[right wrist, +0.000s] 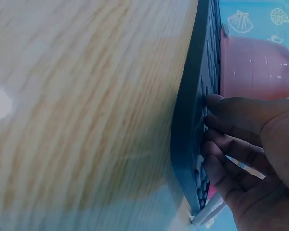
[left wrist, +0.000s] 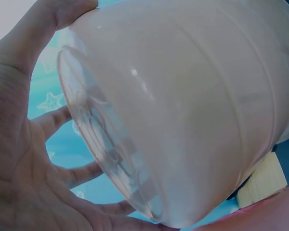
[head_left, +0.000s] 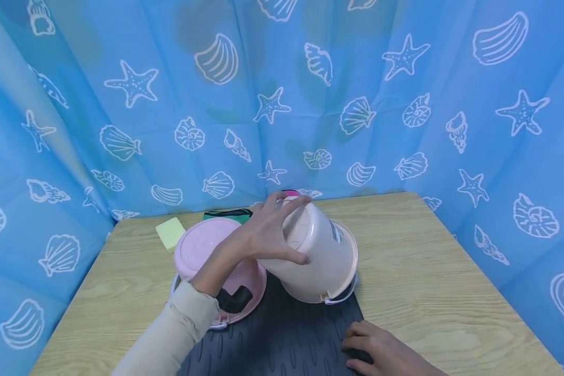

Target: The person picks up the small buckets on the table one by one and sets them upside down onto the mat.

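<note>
My left hand (head_left: 265, 230) grips a pale cream bucket (head_left: 331, 256) by its base, fingers and thumb spread around the bottom end. The bucket is upside down and tilted, with its rim and white handle toward the lower right, over a black textured mat (head_left: 277, 339). Left of it a pink bucket (head_left: 204, 240) stands upside down, partly hidden behind my left forearm. In the left wrist view the cream bucket (left wrist: 192, 101) fills most of the picture. Fingers loosely bent, my right hand (head_left: 378, 347) touches the mat's right side, holding nothing that I can see.
A pale yellow square (head_left: 170, 233) lies at the back left of the wooden table (head_left: 432, 261). Behind the buckets are a green item (head_left: 239, 218) with a black cord and a bright pink object (head_left: 290, 192), mostly hidden. A blue shell-print curtain (head_left: 282, 141) surrounds the table.
</note>
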{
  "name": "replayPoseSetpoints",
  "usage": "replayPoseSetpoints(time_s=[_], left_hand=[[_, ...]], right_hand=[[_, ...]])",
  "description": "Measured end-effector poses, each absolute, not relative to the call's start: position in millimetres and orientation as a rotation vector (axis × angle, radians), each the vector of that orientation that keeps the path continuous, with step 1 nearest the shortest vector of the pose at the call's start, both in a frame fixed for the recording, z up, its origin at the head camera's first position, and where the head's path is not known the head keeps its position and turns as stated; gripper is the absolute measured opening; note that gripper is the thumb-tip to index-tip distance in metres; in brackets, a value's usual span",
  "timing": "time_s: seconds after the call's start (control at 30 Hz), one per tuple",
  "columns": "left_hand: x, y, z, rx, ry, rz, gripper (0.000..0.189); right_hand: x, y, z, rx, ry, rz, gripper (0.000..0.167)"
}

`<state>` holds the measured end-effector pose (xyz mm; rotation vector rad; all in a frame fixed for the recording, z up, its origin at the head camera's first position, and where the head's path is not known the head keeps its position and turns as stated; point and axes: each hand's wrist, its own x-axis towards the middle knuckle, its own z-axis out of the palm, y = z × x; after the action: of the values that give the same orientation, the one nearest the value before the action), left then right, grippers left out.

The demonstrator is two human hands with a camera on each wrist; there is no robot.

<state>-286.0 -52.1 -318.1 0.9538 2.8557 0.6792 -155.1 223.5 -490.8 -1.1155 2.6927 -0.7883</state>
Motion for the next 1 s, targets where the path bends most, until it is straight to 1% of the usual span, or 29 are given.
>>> replayPoseSetpoints(time_s=[0.43,1.0], left_hand=[[-292.4,-49.4,-323.0,0.909,2.835,0.653,0.106],[-294.1,-44.5,-322.2,0.887,2.822,0.579,0.107]], right_hand=[[-154.2,223.2,-491.7,-0.992,2.630,-0.841,0.021],[-154.1,224.4,-495.9,-1.015,2.629,-0.912,0.019]])
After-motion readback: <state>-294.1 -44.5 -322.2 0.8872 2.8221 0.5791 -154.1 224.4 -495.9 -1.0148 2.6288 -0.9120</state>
